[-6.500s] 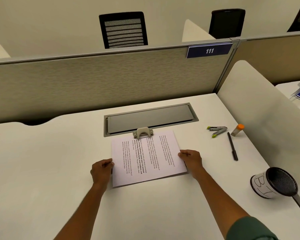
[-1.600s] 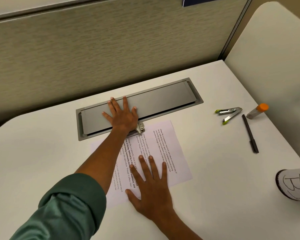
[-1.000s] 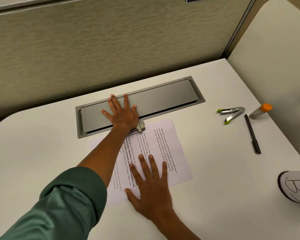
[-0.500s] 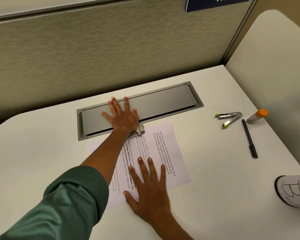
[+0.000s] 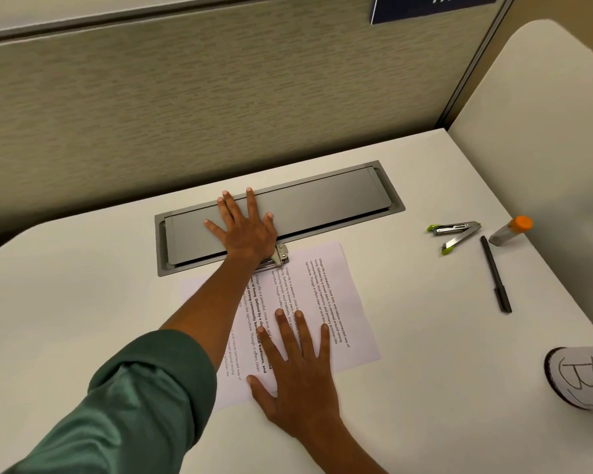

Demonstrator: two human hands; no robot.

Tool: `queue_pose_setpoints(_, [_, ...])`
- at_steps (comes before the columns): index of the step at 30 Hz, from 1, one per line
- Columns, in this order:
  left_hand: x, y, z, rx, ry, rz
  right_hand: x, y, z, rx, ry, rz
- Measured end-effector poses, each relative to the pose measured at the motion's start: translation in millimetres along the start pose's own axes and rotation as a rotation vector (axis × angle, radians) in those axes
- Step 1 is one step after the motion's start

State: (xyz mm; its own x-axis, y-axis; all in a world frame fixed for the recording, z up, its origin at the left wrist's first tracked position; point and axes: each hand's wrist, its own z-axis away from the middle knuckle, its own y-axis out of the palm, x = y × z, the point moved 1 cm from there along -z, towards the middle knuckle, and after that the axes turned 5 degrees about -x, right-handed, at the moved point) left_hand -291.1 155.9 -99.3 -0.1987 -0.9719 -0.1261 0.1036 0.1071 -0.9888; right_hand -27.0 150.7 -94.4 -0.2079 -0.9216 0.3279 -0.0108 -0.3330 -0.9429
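Pretty clearly an office or study-hall cubicle: a white tabletop (image 5: 83,302) boxed in by a beige fabric partition (image 5: 220,107) with a blue number plate (image 5: 432,6) on it. There's a grey cable-access hatch (image 5: 322,200) set into the surface, plus desk stuff like a stapler (image 5: 454,234), a black pen (image 5: 495,273) and a glue stick (image 5: 510,230).

Printed sheet (image 5: 308,295): "Village life is a peaceful, close-knit, and nature-connected way of living" read, para. repeated. White cup (image 5: 575,378): handwritten "B" noted. Blue sign (image 5: 432,6): chars. cut off, three white strokes seen.
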Motion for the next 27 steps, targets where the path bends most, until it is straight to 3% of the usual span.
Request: queue_pose_setpoints(27, [-10.7,-40.0,13.4,-0.105,0.15,0.056,-0.3,0.3,1.0,-0.027,0.004,-0.004])
